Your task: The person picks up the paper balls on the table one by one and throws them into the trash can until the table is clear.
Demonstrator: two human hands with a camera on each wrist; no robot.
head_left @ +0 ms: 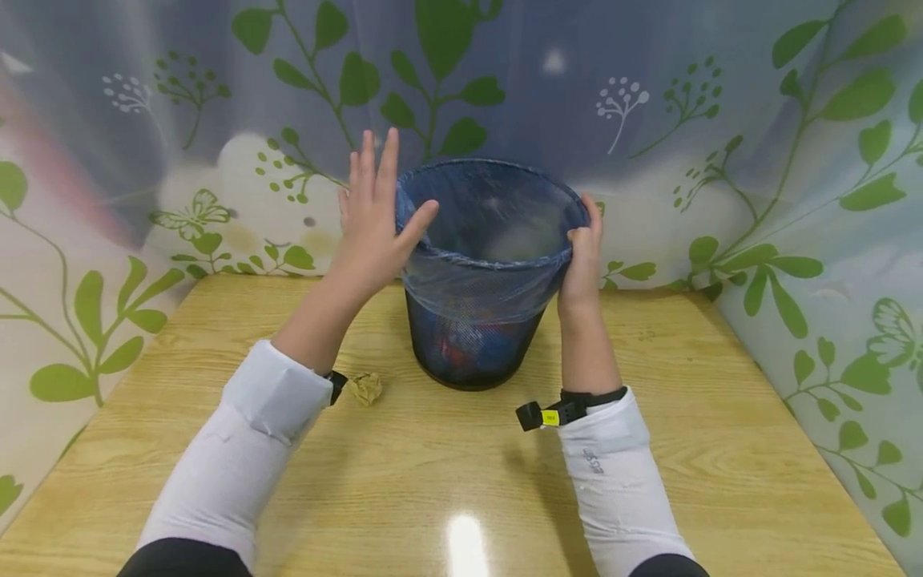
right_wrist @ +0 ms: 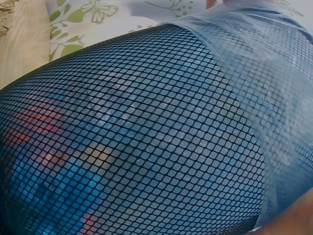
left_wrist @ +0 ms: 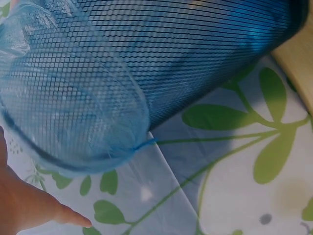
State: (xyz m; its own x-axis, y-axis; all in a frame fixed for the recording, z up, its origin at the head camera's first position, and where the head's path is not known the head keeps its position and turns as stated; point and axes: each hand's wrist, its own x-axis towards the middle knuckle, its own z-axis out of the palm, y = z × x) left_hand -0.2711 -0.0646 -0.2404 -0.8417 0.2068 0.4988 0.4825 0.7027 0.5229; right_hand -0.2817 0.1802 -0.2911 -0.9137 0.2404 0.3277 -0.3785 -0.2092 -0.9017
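A black mesh wastebasket [head_left: 469, 353] stands on the table, lined with a thin, translucent blue plastic bag [head_left: 476, 296] that folds down over its rim. Blurred red and blue contents [right_wrist: 54, 171] show through the mesh in the right wrist view. At the rim's right side, my right hand [head_left: 584, 260] grips the edge with its fingers curled. My left hand [head_left: 375, 232] is beside the left rim, fingers straight and pointing up, thumb spread. In the left wrist view, part of the left hand [left_wrist: 29, 205] appears apart from the bag-covered rim.
A crumpled piece of yellowish-brown paper [head_left: 365, 388] lies on the wooden table [head_left: 418, 473], near the left wrist. Behind and beside the table hangs a curtain [head_left: 534, 96] printed with leaves. A wrist camera [head_left: 530, 416] sticks out from the right wrist.
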